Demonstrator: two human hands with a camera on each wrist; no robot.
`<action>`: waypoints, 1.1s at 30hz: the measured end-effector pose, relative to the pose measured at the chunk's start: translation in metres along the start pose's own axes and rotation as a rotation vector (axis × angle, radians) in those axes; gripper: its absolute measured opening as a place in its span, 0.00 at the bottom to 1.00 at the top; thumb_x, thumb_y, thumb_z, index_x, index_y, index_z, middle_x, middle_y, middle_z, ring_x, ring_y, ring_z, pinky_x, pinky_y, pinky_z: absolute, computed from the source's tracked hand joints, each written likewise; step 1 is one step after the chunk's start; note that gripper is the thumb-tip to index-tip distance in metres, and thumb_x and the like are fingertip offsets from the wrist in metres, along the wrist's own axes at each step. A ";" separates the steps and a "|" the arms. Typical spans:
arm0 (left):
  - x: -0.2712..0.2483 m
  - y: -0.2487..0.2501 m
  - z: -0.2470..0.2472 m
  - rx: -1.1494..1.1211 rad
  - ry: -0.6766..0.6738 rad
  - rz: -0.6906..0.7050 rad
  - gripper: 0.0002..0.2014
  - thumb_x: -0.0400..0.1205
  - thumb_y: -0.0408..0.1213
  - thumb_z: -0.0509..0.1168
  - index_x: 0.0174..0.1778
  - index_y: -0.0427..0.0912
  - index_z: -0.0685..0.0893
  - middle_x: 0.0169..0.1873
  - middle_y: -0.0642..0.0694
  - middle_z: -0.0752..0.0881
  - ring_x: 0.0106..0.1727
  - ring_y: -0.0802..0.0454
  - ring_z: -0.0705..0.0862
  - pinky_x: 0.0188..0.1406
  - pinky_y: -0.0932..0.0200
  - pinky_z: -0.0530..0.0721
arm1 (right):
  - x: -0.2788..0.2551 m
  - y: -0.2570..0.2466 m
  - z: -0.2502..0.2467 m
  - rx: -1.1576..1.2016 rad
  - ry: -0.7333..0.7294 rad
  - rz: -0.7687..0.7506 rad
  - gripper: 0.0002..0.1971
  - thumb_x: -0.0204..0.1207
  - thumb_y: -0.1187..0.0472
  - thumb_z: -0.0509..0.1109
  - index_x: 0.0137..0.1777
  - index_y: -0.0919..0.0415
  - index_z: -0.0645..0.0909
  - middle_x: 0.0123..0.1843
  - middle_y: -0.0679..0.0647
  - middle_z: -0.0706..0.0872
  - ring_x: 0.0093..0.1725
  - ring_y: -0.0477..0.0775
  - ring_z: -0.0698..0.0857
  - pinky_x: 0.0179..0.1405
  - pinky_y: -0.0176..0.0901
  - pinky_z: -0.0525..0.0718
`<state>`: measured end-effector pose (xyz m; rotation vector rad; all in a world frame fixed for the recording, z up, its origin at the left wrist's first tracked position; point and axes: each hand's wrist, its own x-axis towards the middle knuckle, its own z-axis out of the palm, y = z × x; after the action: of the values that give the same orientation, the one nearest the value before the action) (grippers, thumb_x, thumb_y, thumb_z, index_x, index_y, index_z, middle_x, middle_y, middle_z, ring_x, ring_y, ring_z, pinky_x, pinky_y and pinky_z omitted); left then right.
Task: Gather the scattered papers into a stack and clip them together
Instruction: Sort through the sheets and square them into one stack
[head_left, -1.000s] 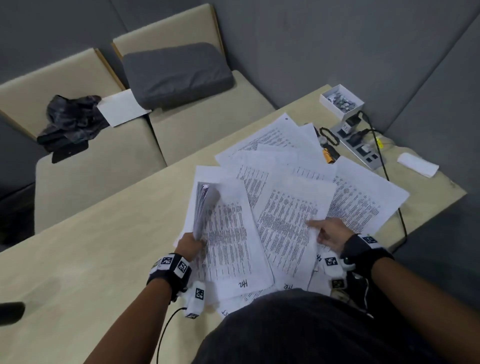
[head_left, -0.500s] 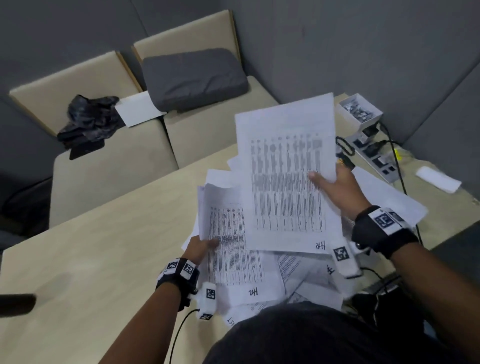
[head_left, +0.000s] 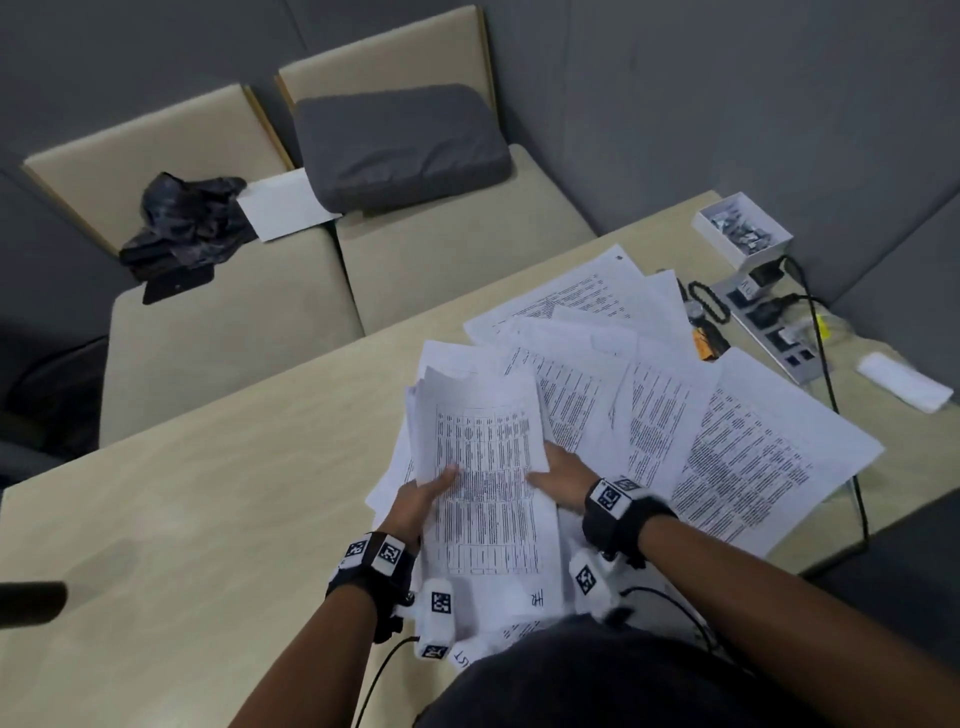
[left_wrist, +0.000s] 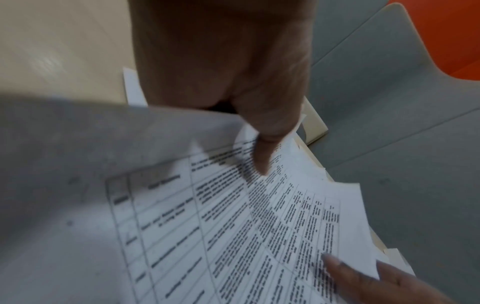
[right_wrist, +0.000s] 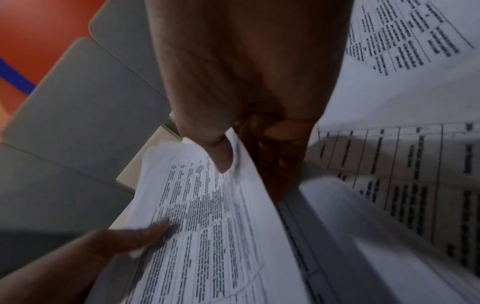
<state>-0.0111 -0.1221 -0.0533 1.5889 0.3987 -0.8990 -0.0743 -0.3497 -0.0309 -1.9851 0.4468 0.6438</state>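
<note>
A small stack of printed sheets (head_left: 485, 467) is held up in front of me, a table of text on its top page. My left hand (head_left: 423, 499) grips its left edge, thumb pressed on the top page (left_wrist: 259, 160). My right hand (head_left: 563, 475) pinches the right edge, thumb on top (right_wrist: 221, 156) and fingers curled underneath. More printed papers (head_left: 727, 447) lie fanned over the right half of the beige table (head_left: 208, 519). A white box of binder clips (head_left: 740, 231) stands at the table's far right corner.
A power strip (head_left: 769, 322) with plugs and a black cable lies near the box, beside an orange item (head_left: 706, 343) and a folded white cloth (head_left: 906, 382). Beyond the table are beige seats with a grey cushion (head_left: 395, 145), a dark bundle (head_left: 187, 218) and a white sheet (head_left: 283, 208).
My right hand lifted one sheet off the table, brought it left and down, and laid it on the sheets in my left hand. Both hands now hold the stack together.
</note>
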 end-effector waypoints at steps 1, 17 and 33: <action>0.000 -0.002 0.002 0.071 0.081 0.031 0.22 0.72 0.46 0.78 0.56 0.35 0.86 0.45 0.42 0.89 0.39 0.47 0.86 0.44 0.54 0.83 | 0.001 0.000 0.001 -0.037 -0.036 -0.003 0.32 0.83 0.54 0.64 0.84 0.59 0.58 0.82 0.58 0.69 0.77 0.59 0.74 0.74 0.45 0.70; 0.010 -0.028 -0.018 0.214 0.220 0.061 0.09 0.76 0.34 0.76 0.41 0.36 0.82 0.28 0.41 0.82 0.29 0.47 0.78 0.33 0.56 0.77 | 0.030 0.020 -0.065 0.467 0.312 0.320 0.50 0.67 0.49 0.83 0.82 0.68 0.59 0.81 0.63 0.68 0.80 0.65 0.69 0.76 0.54 0.70; 0.005 -0.013 -0.043 0.284 0.192 0.069 0.12 0.74 0.31 0.76 0.47 0.31 0.81 0.30 0.38 0.81 0.30 0.46 0.77 0.31 0.53 0.78 | -0.047 -0.041 -0.179 0.154 0.849 -0.350 0.08 0.82 0.61 0.68 0.42 0.57 0.87 0.28 0.38 0.84 0.26 0.28 0.78 0.25 0.16 0.72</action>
<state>-0.0030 -0.0797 -0.0664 1.9477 0.3592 -0.7784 -0.0432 -0.4864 0.0963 -2.0447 0.5991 -0.4729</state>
